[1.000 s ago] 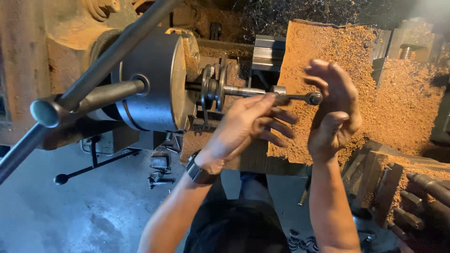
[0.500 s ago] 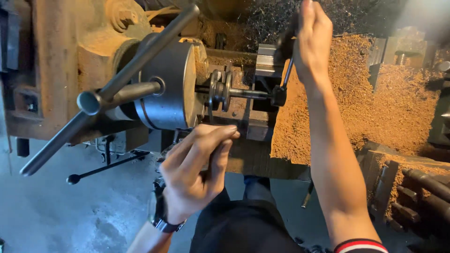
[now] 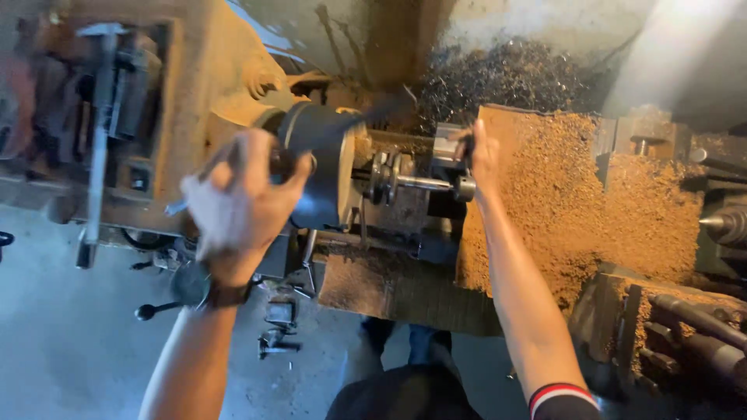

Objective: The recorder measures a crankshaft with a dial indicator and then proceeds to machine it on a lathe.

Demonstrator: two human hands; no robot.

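My left hand (image 3: 241, 194), blurred by motion and with a watch on its wrist, is closed around a long dark lever bar (image 3: 366, 117) that sticks out of the lathe's dark round chuck (image 3: 323, 167). A thin steel shaft (image 3: 424, 183) with a flanged part (image 3: 385, 177) projects from the chuck to the right. My right hand (image 3: 482, 155) reaches to the grey tool block (image 3: 447, 142) at the shaft's end. Its fingers curl over the block's top and are partly hidden behind it.
The rusty headstock (image 3: 117, 117) fills the left. Orange-brown shavings (image 3: 576, 202) cover the carriage on the right, and dark metal curls (image 3: 506, 74) lie behind. The tailstock point (image 3: 716, 223) sits at the far right. Levers and a handle (image 3: 148, 311) hang below, above the grey floor.
My left hand rose from below the chuck and took hold of the lever bar, which swung. My right hand came down from high up onto the tool block. The view shifted left.
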